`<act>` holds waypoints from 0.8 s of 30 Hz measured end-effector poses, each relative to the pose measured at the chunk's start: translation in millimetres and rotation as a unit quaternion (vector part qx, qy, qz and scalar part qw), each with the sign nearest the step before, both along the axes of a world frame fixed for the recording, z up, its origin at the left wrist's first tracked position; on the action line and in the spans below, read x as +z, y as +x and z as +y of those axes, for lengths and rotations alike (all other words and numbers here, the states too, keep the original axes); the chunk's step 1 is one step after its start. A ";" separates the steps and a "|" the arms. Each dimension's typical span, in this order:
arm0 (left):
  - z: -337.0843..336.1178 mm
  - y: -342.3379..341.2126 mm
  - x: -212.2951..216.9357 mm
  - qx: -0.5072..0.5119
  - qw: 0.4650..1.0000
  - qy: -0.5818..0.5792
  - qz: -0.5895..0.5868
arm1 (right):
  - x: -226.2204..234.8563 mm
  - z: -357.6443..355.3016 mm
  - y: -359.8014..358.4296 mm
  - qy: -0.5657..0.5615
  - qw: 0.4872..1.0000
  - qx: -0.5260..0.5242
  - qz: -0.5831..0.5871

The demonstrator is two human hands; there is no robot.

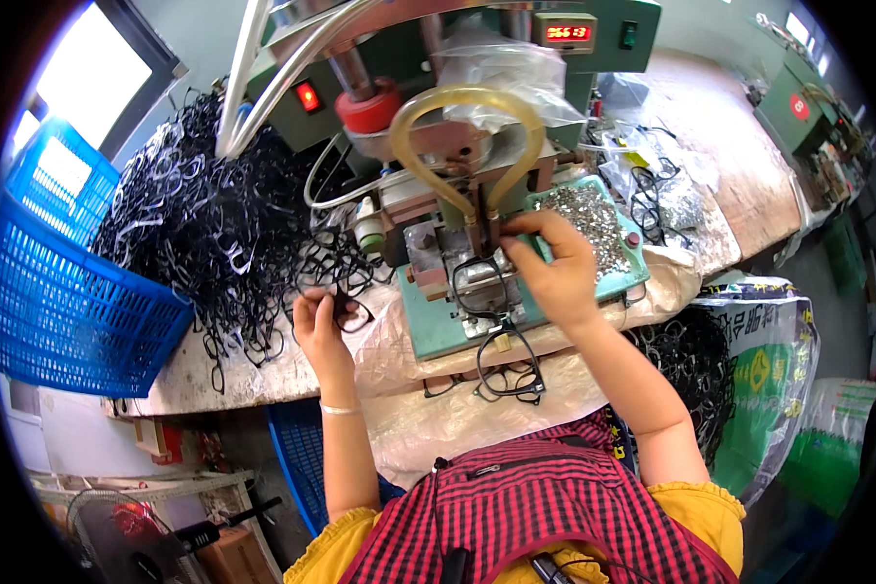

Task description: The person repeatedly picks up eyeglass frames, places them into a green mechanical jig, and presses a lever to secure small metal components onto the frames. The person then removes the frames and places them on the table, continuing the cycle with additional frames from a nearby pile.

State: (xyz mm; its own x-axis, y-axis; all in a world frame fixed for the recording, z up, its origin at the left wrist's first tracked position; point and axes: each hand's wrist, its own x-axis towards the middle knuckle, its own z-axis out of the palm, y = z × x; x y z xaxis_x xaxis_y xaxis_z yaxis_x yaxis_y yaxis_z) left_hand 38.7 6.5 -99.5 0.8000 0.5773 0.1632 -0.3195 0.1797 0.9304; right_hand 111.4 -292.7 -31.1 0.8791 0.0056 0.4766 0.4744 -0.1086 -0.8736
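A green bench press (608, 58) rises beyond the right hand (560, 273); whether its bent fingers grip anything cannot be told. Heaped black eyeglass frames (214, 214) spread beyond the left hand (322, 321). The black spectacle frame (505, 321) on the press lies just left of the right fingers; the left fingertips pinch a loose dark frame (345, 311).

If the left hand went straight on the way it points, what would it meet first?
The left hand would probably meet the heap of black eyeglass frames first, though depth is unclear.
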 end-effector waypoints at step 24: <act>-106.4 -0.1 117.1 -0.107 0.874 0.407 -0.242 | 36.3 -5.4 -40.3 0.106 0.976 0.160 0.105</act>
State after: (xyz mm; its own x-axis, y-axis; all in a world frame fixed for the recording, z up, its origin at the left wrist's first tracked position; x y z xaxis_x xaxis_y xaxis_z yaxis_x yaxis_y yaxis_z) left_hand 38.6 -99.9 17.6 0.5998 -0.0425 0.7990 -0.7508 -0.3752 0.5436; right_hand 71.1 -298.1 5.2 0.9267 0.2164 0.3073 0.2632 0.2099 -0.9416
